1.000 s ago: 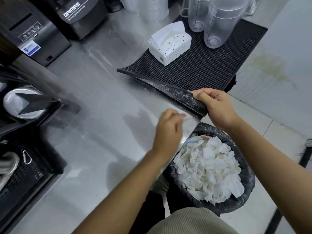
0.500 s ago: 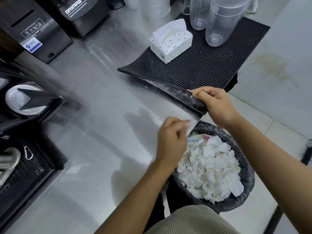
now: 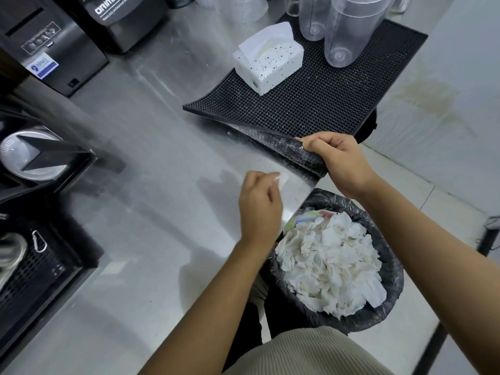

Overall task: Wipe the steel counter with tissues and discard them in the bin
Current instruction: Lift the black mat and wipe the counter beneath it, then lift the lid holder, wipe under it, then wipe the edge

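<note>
Left hand (image 3: 259, 204) pinches a tissue (image 3: 362, 182) on the counter (image 3: 162, 185) at the bin-side edge. Bin (image 3: 389, 269) sits just right of it, nearer the left hand. Right hand (image 3: 341, 161) grips the lifted mat (image 3: 311, 109) corner.

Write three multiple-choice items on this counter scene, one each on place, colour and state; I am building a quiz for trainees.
1. Where does the white speckled tissue box stand? A wooden shelf; B black studded rubber mat; C sink.
2. What colour is the round bin's plastic liner? A white; B blue; C black.
3. The mat's near corner is: A lifted by the right hand; B flat; C cut off.
Answers: 1 B, the box sits on the mat; 2 C, black plastic folds over the rim; 3 A, the hand grips the raised corner.
</note>
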The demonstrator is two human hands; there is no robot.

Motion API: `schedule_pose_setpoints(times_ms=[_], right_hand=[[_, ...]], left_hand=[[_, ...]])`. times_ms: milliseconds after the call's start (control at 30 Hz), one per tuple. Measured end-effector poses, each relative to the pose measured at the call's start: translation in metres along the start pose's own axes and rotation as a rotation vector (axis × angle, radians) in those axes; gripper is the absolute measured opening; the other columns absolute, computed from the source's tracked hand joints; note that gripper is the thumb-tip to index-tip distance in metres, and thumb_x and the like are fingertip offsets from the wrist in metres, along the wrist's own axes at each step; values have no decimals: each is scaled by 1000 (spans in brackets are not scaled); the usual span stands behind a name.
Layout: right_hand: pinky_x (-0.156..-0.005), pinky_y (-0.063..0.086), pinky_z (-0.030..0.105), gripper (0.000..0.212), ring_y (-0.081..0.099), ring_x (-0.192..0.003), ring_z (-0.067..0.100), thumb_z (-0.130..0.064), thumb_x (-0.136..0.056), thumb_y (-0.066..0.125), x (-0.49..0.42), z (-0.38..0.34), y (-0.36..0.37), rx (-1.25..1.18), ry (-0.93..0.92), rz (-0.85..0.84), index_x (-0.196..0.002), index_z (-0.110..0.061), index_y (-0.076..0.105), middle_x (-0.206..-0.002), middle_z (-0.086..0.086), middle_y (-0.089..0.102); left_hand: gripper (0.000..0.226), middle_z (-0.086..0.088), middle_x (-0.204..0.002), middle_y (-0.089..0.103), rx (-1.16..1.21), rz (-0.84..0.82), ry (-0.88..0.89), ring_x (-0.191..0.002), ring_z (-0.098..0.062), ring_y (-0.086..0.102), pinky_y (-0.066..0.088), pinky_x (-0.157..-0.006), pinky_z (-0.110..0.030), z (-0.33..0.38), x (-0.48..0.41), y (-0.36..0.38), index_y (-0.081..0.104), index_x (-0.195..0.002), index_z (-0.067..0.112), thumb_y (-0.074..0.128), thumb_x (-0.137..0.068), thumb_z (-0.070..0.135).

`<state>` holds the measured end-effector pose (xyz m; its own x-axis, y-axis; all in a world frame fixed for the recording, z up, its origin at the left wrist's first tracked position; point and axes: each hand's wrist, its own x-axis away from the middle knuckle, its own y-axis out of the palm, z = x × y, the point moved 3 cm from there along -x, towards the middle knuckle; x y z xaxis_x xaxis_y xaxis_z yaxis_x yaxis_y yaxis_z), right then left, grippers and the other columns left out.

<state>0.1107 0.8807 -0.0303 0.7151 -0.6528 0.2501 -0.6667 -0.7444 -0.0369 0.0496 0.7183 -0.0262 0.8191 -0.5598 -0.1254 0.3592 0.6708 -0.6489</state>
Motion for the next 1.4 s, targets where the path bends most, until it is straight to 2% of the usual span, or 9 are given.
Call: schedule_pose_setpoints(times_ms=[100, 233, 467, 600, 733, 900, 967, 1200, 1400], right_hand=[[-92, 50, 36, 14, 66, -103, 14, -6, -90, 60, 0, -2, 1, -15, -15, -4, -85, -3, 72, -105, 1, 74], [-95, 46, 37, 26, 63, -101, 17, -32, -89, 64, -1, -1, -1, -20, -16, -67, -86, -9, 75, -112, 17, 70], [-115, 30, 40, 50, 59, -121, 12, -55, -98, 42, 7, -13, 3, -71, 17, -132, -91, -20, 77, -119, 0, 70], [-121, 16, 47, 34, 51, -127, 13, -57, -85, 64, 13, -11, 11, 335, -87, -137, -108, -32, 67, -116, -12, 65], [-113, -20, 52, 76, 23, -140, 8, -63, -66, 74, 18, -5, 28, 853, -268, -311, -130, -28, 50, -140, -12, 39], [-119, 18, 52, 9, 54, -119, 12, -20, -83, 72, 17, -8, 24, 589, -295, -40, -87, -13, 68, -113, -2, 64], [-83, 51, 37, 7, 61, -82, 10, -14, -86, 64, 17, -13, 16, 346, -201, 82, -79, -14, 67, -94, 2, 69], [-64, 44, 39, 22, 54, -72, 14, -24, -83, 63, 11, -7, 1, 51, -72, 157, -77, -3, 65, -86, -6, 68], [-66, 47, 35, 13, 60, -79, 12, -22, -82, 63, 7, -4, 0, 21, -56, 152, -72, -16, 69, -91, -8, 71]], left_hand=[[22, -7, -90, 58, -16, -257, 261, -81, -18, 54, 51, -72, -29, 22, 28, 24, 68, -108, 2, 56, -89, -1], [21, -2, -94, 58, 112, -435, 225, -86, -9, 54, 42, -79, -13, 27, 60, 22, 71, -107, 6, 57, -91, 5], [20, 8, -90, 58, 308, -228, -143, -75, -1, 54, 39, -71, -7, 4, 51, -26, 71, -107, 20, 62, -90, 14], [17, 8, -96, 64, 385, -73, -330, -84, -4, 60, 47, -78, -17, -26, 37, -54, 70, -95, 32, 64, -89, 17], [8, 1, -95, 70, 375, 127, -445, -85, -17, 64, 52, -80, -33, -64, 12, -79, 72, -91, 24, 66, -87, 20], [6, 1, -87, 67, 241, 356, -397, -77, -11, 61, 49, -78, -25, -84, -49, -102, 69, -87, 16, 63, -86, 15], [13, -4, -88, 68, 175, 431, -336, -83, -21, 63, 51, -81, -31, -93, -82, -105, 70, -86, 13, 59, -84, 20], [25, -14, -100, 66, -39, 254, -362, -88, -25, 64, 47, -74, -27, -110, -166, -62, 73, -94, 6, 50, -88, 15], [21, -13, -101, 60, -70, -21, 113, -86, -22, 56, 50, -82, -31, -42, -107, -7, 71, -103, 3, 53, -92, 6]])
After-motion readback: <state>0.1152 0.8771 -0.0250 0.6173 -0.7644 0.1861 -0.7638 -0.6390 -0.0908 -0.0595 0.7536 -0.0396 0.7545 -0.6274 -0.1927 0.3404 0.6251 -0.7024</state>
